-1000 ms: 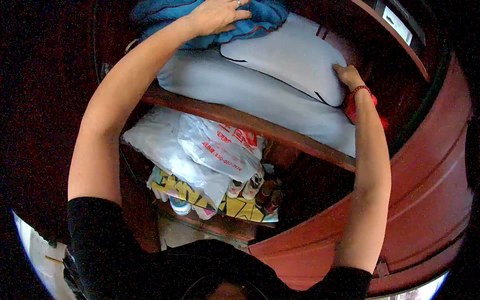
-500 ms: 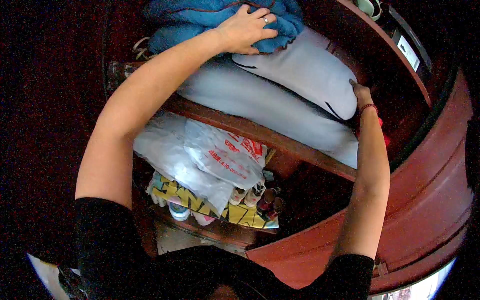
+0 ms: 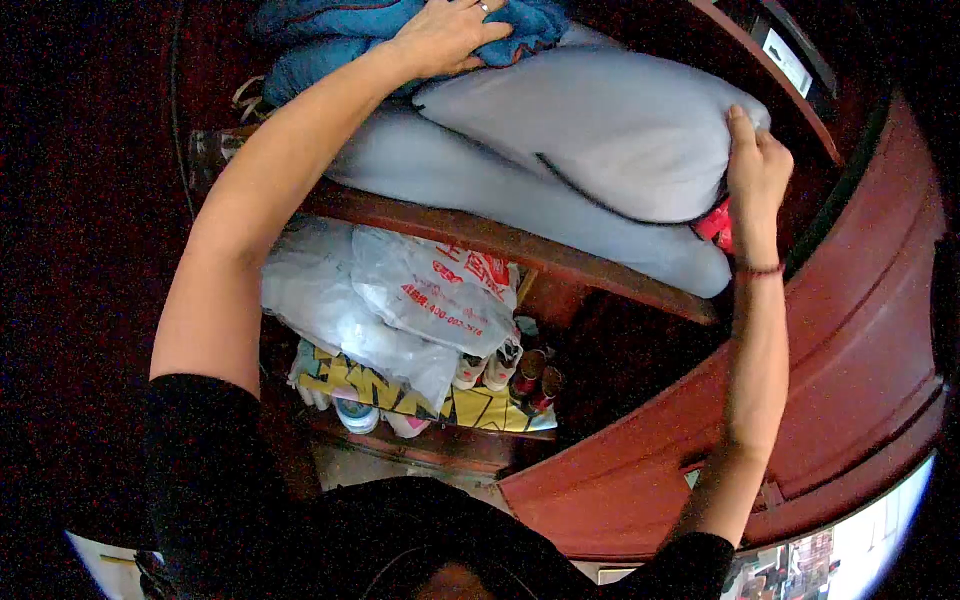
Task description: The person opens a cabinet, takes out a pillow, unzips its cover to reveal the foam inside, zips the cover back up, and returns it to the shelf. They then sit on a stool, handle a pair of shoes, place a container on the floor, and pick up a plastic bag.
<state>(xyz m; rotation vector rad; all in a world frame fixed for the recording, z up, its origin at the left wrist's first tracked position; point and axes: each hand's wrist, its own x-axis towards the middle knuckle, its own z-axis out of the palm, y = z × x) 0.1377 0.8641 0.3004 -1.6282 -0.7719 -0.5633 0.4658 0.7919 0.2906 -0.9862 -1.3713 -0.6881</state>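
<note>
On a wooden shelf (image 3: 450, 228) lie two light grey stuffed bundles, one on top of the other. My right hand (image 3: 760, 165) pinches the right end of the upper grey bundle (image 3: 610, 125), its thumb on the fabric. The lower grey bundle (image 3: 440, 165) rests beneath it. My left hand (image 3: 455, 38), with a ring on one finger, lies with fingers spread on a blue blanket (image 3: 325, 60) at the upper left. Something red (image 3: 716, 225) shows behind the right end of the bundles.
Below the shelf are white plastic bags (image 3: 430, 290), a pair of pale shoes (image 3: 487, 370), dark shoes (image 3: 535, 380) and a yellow-black printed sheet (image 3: 400, 390). A curved reddish door (image 3: 800, 370) stands at the right. A framed item (image 3: 787, 62) sits at the upper right.
My right hand has moved right and up, drawing out the right end of the upper bundle, which looks fuller. My left hand stays on the blanket; the view has shifted.
</note>
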